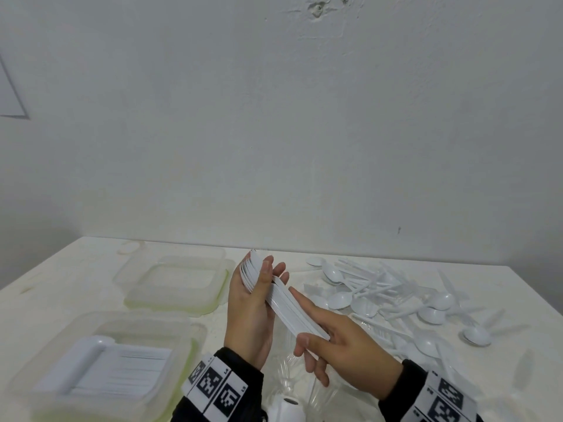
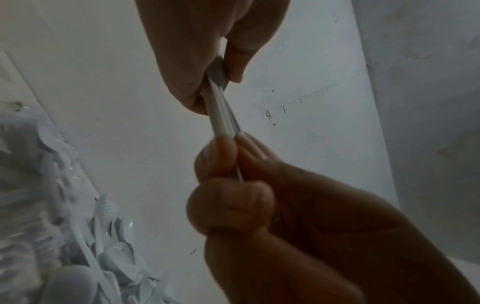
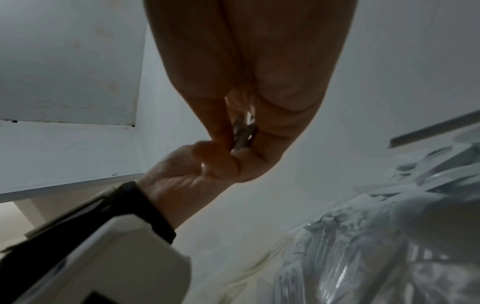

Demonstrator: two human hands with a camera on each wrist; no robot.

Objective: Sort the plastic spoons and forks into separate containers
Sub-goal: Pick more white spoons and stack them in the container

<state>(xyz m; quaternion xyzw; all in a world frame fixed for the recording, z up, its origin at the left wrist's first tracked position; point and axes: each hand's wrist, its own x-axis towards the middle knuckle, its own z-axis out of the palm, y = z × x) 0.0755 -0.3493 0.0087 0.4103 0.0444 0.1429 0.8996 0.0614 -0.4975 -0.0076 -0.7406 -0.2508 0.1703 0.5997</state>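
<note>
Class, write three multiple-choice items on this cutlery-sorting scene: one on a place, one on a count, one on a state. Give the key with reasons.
1. Where is the loose pile of cutlery?
A. in the far container
B. on the table, on the person's right
C. on the floor

2. How many containers are on the table?
A. two
B. four
C. none

3. The stacked bundle is
A. lying in the pile
B. dropped
C. held by both hands

Key: 1 B, it lies spread right of the hands. 2 A, the near container and the far container. 3 C, the left hand and right hand grip its ends.
</note>
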